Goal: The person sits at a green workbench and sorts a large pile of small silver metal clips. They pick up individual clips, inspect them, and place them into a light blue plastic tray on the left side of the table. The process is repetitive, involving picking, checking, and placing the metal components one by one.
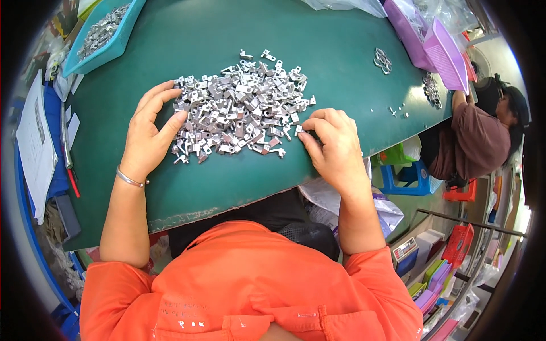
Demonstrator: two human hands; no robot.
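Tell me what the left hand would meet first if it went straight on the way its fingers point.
The left hand would likely meet the heap of small silver metal parts; it is right at the heap's left edge, though contact is unclear.

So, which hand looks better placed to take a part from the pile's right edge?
Probably the right hand: its fingers are bent at that edge, close to a small metal part. The left hand is at the opposite side of the pile, thumb and fingers spread.
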